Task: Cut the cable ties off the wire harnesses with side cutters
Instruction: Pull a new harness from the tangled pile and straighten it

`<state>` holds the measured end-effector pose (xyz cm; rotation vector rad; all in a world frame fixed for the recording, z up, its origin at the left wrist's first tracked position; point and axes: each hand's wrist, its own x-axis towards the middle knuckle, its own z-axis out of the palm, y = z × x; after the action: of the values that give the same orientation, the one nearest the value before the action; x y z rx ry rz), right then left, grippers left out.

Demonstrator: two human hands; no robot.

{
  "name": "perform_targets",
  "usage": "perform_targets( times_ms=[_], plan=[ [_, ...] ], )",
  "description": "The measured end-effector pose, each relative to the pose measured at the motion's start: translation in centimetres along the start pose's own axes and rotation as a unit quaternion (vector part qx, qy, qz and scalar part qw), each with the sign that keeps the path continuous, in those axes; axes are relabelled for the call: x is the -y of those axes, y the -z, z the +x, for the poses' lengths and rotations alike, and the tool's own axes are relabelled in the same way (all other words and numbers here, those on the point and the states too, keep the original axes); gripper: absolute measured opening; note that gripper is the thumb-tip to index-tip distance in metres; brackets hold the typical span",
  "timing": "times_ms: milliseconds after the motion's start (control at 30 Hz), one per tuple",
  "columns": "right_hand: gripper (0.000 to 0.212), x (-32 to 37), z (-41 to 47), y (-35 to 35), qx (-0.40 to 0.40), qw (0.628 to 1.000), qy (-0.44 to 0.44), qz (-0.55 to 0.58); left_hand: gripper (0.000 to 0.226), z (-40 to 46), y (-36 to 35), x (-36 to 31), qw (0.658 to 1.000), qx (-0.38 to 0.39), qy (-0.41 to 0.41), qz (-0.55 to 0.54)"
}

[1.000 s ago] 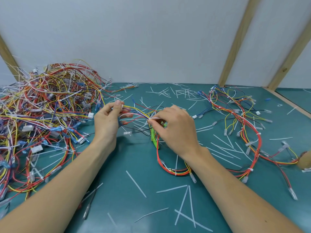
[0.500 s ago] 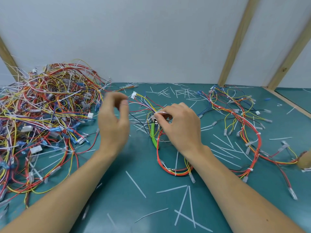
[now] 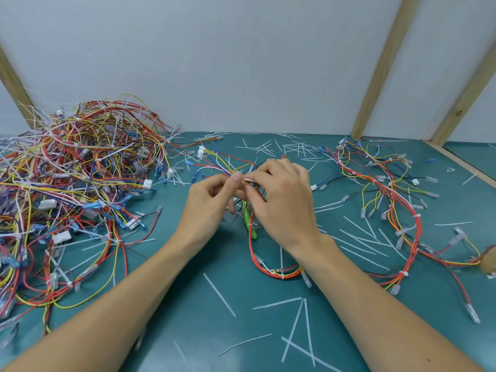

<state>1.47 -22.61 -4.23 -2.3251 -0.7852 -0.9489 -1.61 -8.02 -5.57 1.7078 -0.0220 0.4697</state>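
Both hands, left and right, are pinching one harness between curled fingers above the desk; green-handled cutters are lying beneath.

A flat teal-green work mat covers the table, bordered at the far right by a pale wooden strip. A big tangled heap of red, yellow, blue and white wire harnesses lies on its left part, and a smaller spread-out bunch of red and yellow harnesses on the right. Cut white plastic cable-tie strips lie scattered across the mat between and in front of them.
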Motion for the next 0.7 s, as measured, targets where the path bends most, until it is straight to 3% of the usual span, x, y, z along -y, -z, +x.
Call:
perform_targets(
  times_ms=[67, 200, 367, 467, 633, 700],
  plan=[
    [0.015, 0.0, 0.0, 0.1, 0.009, 1.0, 0.019, -0.019, 0.043, 0.2, 0.0, 0.0, 0.999, 0.005, 0.034, -0.036],
    [0.019, 0.1, 0.0, 0.1, 0.041, 0.998, 0.039, -0.029, 0.024, 0.4, 0.3, 0.3, 0.992, -0.003, 0.077, -0.103],
    [0.02, 0.1, 0.0, 0.2, 0.058, 0.998, 0.021, 0.03, 0.018, 0.9, 0.9, 0.4, 0.982, -0.025, 0.113, -0.147],
    [0.032, 0.0, -0.1, 0.3, 0.041, 0.998, 0.003, 0.049, 0.02, 1.3, 1.3, 0.5, 0.977, -0.046, 0.12, -0.168],
    [0.072, 0.0, 0.1, 0.5, 0.0, 0.988, -0.125, 0.092, 0.016, 1.8, 2.1, 0.4, 0.97, -0.07, 0.126, -0.196],
    [0.068, -0.3, 0.0, 0.2, 0.022, 0.976, -0.187, 0.112, 0.013, 1.8, 2.3, 0.3, 0.968, -0.07, 0.127, -0.204]
  ],
)
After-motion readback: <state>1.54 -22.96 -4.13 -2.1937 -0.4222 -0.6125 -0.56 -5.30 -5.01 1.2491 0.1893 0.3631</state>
